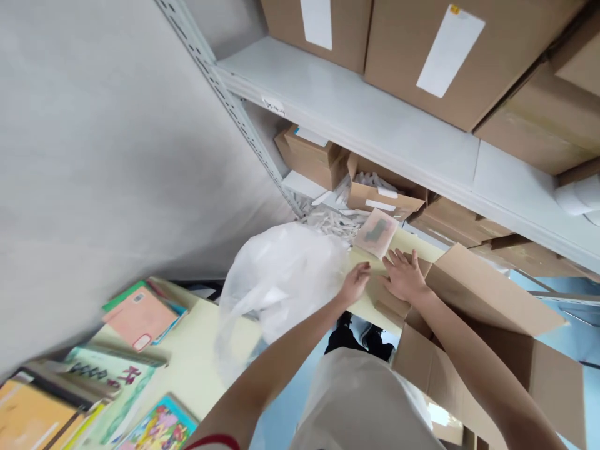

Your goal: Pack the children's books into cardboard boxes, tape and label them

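My left hand [355,282] reaches over a pale yellow table [192,356], its fingers curled against the edge of a crumpled white plastic bag [281,275]. My right hand [403,275] lies flat with fingers spread on the flap of an open cardboard box [473,300]. Just beyond my fingertips lies a small pink packet [376,233] in clear wrap. Whether the left hand grips the bag is unclear.
A grey metal shelf [375,119] carries large labelled cardboard boxes [422,44] above; smaller open boxes [375,194] and white paper strips [332,222] sit under it. Children's books [140,319] are stacked at lower left. A grey wall stands to the left.
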Available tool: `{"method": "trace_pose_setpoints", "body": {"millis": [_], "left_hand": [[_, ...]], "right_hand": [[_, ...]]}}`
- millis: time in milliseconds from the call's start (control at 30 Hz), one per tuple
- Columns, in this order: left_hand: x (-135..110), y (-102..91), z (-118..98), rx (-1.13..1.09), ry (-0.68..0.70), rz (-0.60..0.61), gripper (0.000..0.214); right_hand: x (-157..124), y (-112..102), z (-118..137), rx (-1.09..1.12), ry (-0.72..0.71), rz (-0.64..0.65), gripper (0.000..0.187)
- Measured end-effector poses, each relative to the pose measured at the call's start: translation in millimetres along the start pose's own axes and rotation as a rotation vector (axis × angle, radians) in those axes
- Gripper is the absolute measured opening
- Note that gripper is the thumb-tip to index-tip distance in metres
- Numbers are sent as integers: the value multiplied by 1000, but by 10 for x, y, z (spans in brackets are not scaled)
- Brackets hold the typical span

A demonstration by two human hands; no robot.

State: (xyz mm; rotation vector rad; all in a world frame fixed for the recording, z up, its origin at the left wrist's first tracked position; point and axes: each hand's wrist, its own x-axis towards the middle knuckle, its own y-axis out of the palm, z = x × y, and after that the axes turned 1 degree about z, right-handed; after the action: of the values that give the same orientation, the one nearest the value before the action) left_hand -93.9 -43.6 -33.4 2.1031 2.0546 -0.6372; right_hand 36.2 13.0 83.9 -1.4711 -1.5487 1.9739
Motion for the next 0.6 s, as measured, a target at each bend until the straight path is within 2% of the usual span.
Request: {"method": "trace_pose_setpoints", "body": {"millis": [133, 167, 267, 367, 500, 600], "left_hand": [[828, -159, -24, 162, -113, -128, 56], [1021, -157, -3, 283, -181, -170, 64], [1426, -68, 109, 349, -266, -169, 69], [1541, 40, 223, 362, -286, -172, 57], [1468, 95, 285, 368, -251, -236, 49], [1394, 42, 270, 334, -219, -249, 39]], "right_hand": [[-24, 107, 2, -12, -49, -31, 43], [-37, 127, 11, -11, -55, -42, 42], [-56, 158, 56, -4, -52, -85, 39], [-54, 151, 88, 15, -54, -105, 35], [-51, 101, 62, 71, -43, -96, 32], [-59, 64, 21, 109, -35, -74, 33]]}}
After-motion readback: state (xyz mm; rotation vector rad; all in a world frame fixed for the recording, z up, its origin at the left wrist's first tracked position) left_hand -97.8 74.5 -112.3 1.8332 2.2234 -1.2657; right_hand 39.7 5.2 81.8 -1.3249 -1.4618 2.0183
